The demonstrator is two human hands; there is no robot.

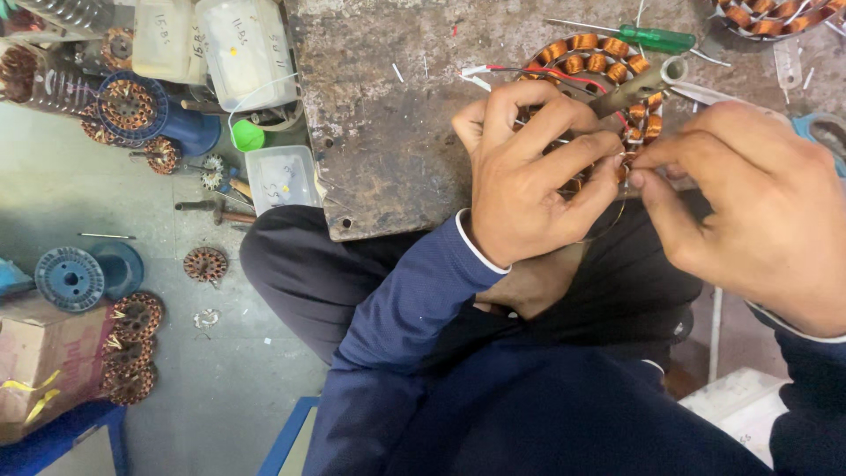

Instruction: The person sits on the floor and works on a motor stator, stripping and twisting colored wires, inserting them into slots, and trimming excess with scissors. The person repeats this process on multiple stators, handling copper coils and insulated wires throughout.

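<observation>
Both hands, left hand (538,176) and right hand (749,203), are pinching thin wire (622,161) on coil ring (599,63); coils mostly wound, leads unfinished.

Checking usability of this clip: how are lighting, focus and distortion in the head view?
Head view: even, soft light, no harsh glare; left hand and right hand reasonably sharp over the copper-wound stator; fine wire at the fingertips barely resolved; wide-angle stretching towards the edges; green screwdriver crisp.
</observation>
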